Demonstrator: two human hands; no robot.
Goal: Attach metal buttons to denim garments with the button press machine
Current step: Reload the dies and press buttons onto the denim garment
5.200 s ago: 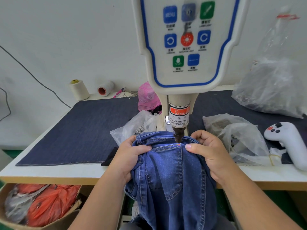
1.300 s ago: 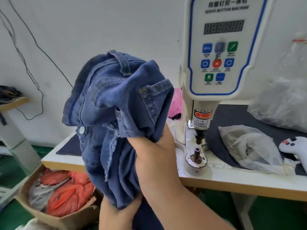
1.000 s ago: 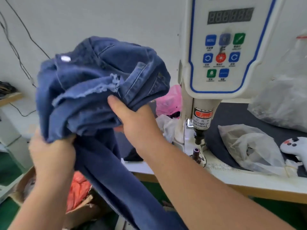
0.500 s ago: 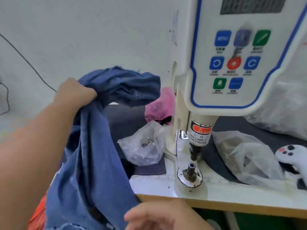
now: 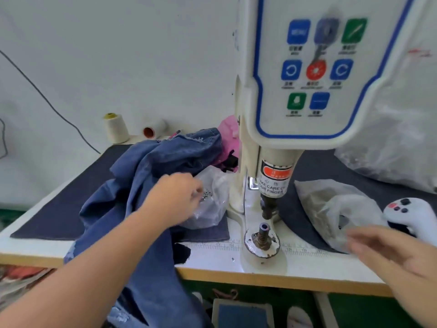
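My left hand (image 5: 176, 197) reaches over the denim garment (image 5: 151, 185) to the mouth of a clear plastic bag (image 5: 210, 204) of small metal buttons (image 5: 206, 194); its fingertips are blurred, so I cannot tell whether they pinch a button or only touch the bag. My right hand (image 5: 387, 252) hovers at the near right edge of the table, fingers loosely spread and grasping nothing, just in front of a second clear plastic bag (image 5: 331, 209).

The one denim garment lies heaped on the left of the table, its lower part hanging over the front edge. One button press machine (image 5: 267, 162) stands at centre; its upper punch (image 5: 268, 207) sits apart above the lower die (image 5: 262, 235), with nothing between them. The control panel (image 5: 316, 67) carries eight buttons: four blue, two green, one red, one grey-blue.

Count of other items: two thread cones, one upright (image 5: 115, 127) and one lying on its side (image 5: 153, 130); one pink bag (image 5: 229, 136) behind the garment; one large clear bag (image 5: 390, 138) at far right; one white handheld controller (image 5: 411, 214) beside the second bag.

The white table (image 5: 212, 263) is partly covered by dark denim cloth (image 5: 59, 204), and a printed ruler runs along its front. A white wall with one dark cable (image 5: 47, 100) stands behind. A pedal (image 5: 241, 311) sits on the green floor below.
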